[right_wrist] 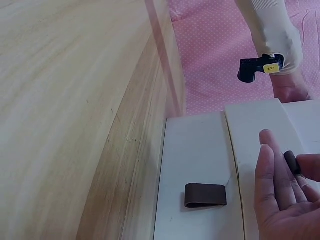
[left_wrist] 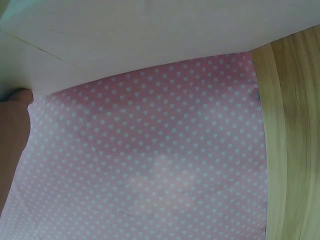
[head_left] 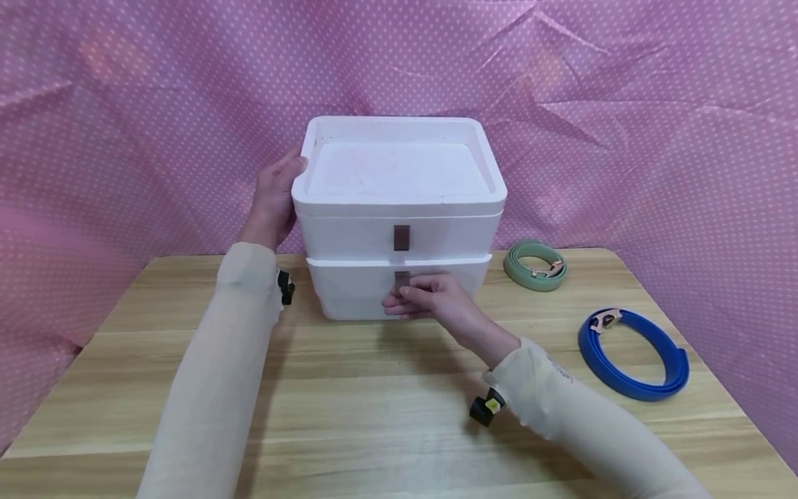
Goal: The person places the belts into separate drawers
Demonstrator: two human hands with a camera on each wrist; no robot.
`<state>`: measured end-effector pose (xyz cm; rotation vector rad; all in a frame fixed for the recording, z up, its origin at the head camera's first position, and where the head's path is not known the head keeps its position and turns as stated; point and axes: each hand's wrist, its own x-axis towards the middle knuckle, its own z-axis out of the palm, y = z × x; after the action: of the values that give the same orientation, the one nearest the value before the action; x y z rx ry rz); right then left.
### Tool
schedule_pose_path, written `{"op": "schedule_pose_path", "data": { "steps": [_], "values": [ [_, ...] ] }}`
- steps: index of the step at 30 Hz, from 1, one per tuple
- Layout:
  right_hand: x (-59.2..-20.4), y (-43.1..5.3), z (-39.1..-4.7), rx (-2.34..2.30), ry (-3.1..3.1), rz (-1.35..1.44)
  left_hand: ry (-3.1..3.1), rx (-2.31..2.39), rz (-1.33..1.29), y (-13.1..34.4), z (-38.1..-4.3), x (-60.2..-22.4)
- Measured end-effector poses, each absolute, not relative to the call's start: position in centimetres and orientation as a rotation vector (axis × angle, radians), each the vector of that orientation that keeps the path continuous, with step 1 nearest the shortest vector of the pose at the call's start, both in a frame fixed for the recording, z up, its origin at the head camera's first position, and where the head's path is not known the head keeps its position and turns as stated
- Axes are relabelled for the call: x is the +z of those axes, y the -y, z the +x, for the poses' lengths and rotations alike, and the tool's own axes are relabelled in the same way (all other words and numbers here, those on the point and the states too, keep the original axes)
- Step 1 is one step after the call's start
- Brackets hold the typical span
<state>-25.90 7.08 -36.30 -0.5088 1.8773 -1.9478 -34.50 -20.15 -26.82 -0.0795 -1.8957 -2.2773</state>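
Note:
A white drawer box (head_left: pixel 399 239) with a shallow tray top (head_left: pixel 399 170) stands on the table. My left hand (head_left: pixel 274 194) rests against its left side, thumb at the upper rim; in the left wrist view a fingertip (left_wrist: pixel 22 96) touches the white wall. My right hand (head_left: pixel 430 298) is at the front, pinching a brown pull tab (head_left: pixel 402 279) between thumb and finger. Directly above is another brown tab (head_left: pixel 402 238). In the right wrist view, the pinched dark tab (right_wrist: pixel 291 163) is partly hidden, and a further brown tab (right_wrist: pixel 205 195) sits on the section nearest the table.
To the right of the box lies a coiled green belt (head_left: pixel 535 266). Nearer the table's right edge is a coiled blue belt (head_left: pixel 632 355). Pink dotted cloth (head_left: pixel 187 125) hangs behind and beside the wooden table (head_left: pixel 349 430). Small black wrist cameras (head_left: pixel 483 410) are worn on both sleeves.

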Motion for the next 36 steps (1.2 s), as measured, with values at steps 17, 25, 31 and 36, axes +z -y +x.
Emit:
{"op": "schedule_pose_path", "data": {
  "steps": [17,25,31,36],
  "values": [
    [-36.2,-7.4,-25.3,-1.903,-1.897,-0.524,1.915,-2.259,-0.101,20.4,-34.5,-26.7],
    [-36.2,-7.4,-24.7,-1.894,-1.892,-0.547,1.91,-2.276,-0.076,20.5,-34.5,-27.0],
    [-36.2,-7.4,-24.6,-1.887,-1.892,-0.561,1.893,-2.277,-0.091,20.5,-34.6,-27.1],
    [-36.1,-7.5,-24.4,-1.888,-1.885,-0.549,1.892,-2.272,-0.117,20.3,-34.5,-27.0]
  ]
}}
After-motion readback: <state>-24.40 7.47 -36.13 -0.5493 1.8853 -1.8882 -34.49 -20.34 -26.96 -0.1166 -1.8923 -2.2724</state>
